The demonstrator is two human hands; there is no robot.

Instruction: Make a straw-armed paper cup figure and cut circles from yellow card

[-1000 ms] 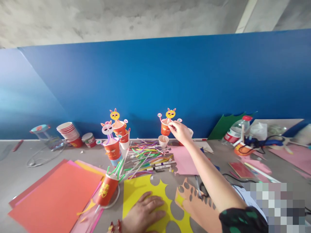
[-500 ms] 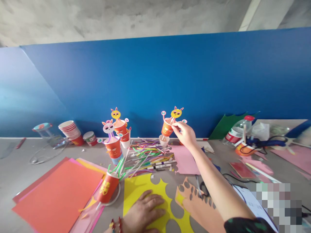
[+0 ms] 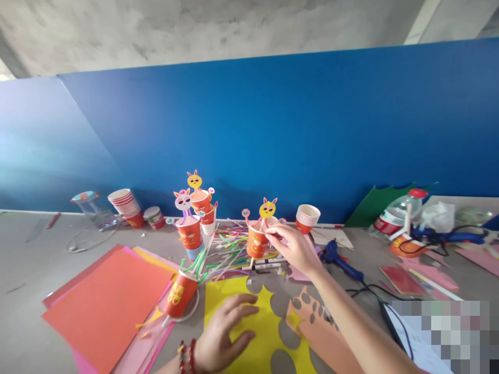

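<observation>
Blue panel (image 3: 249, 130): largest item, upright behind both grips. Grey tabletop (image 3: 27, 296) below them, carrying the materials.

Stack of coloured paper (image 3: 113, 306), orange-red sheet uppermost: left of left grip. Yellow sheet (image 3: 218, 291), round cut-outs along its right side: under left grip. Peach sheet (image 3: 327, 343), also with holes: right of left grip, partly behind the right forearm. Pile of coloured straws (image 3: 226, 246): beyond left grip, to the left of right grip.

Left grip (image 3: 226, 332): fingers spread and slightly bent over the yellow sheet, holding nothing; contact with the paper cannot be told. Right grip (image 3: 292, 246): thumb and fingertips pinching the rim of the orange cup (image 3: 257, 245), which sits just left of the hand, nearly upright, a pale stick protruding below its base.

Clear bottle (image 3: 393, 215), red cap: far right of right grip. Blue glue gun (image 3: 339, 259): just right of right grip. Tilted red cup (image 3: 181, 295) with green straws: left of left grip, near the paper stack. White cup stack (image 3: 307, 214): behind right grip.

Yellow eared face (image 3: 267, 210): above the pinched rim, up and left of right grip. Red bead bracelets (image 3: 187, 357): around the wrist behind left grip.
</observation>
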